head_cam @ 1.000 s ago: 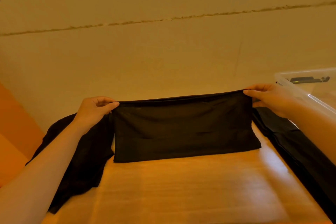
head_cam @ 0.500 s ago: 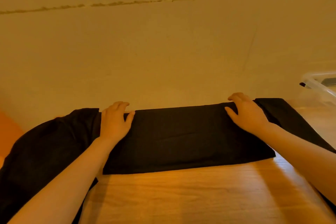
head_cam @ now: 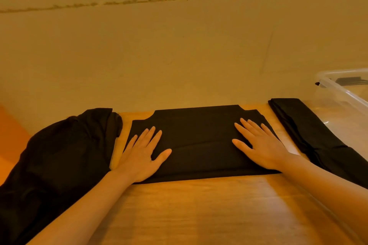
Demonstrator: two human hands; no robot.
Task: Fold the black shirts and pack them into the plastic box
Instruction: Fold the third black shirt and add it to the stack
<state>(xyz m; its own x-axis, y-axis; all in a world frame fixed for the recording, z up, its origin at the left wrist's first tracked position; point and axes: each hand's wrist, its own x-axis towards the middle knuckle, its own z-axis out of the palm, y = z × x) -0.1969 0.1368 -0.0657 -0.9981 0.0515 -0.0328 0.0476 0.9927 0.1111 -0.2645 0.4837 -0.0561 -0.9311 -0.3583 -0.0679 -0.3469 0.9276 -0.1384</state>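
Wall [head_cam: 179,45] fills the top of the view, plain, with a rough seam line across it. Wooden counter [head_cam: 199,215] takes the lower half.

Loose black shirt pile [head_cam: 59,155] on the left side of the counter, bunched, unfolded, running off the bottom-left edge. Just beside it, with a thin strip of counter between, is the folded black shirt [head_cam: 199,135] at center: a flat rectangle, stepped outline along its far edge. Long folded black garment [head_cam: 310,131] lies to the right, apart from the center shirt and lying along the near wall of the plastic box [head_cam: 342,93]. Box is clear, at far right, partly cut off by the frame; something dark sits inside, too small to tell.

Change: a second ago both hands pinched the shirt's top edge and held it up off the counter; half a second ago that edge was laid down at the far side; now the shirt is a shorter, thicker rectangle and the hands have slid toward the near edge.

Left hand [head_cam: 141,155] flat on the shirt's left end, fingers straight and spread, gripping nothing. Right hand [head_cam: 262,145] same on the right end, palm down, pressing.

Judgement: this fold is down and being smoothed. Shirt not yet in the box; the left pile is still to fold.
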